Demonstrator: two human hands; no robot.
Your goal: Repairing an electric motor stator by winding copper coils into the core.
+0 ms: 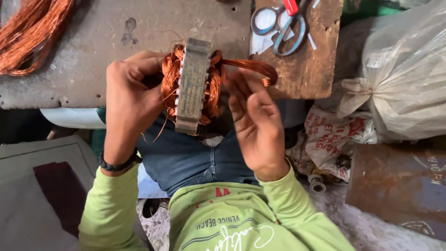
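A worn grey workbench (83,56) runs across the top, with a brown wooden board (311,65) at its right end. At the bench's near edge, over the person's lap, a motor stator (193,86) stands on edge, copper windings (169,79) bulging from both faces. The left hand (132,95) is clamped on its left side, fingers curled into the coils. The right hand (255,121) is spread, palm up, fingertips touching a copper wire loop (251,67) leaving the right face. Blue-handled scissors (283,25) lie on the board; loose copper wire (30,32) fills the bench's far left corner.
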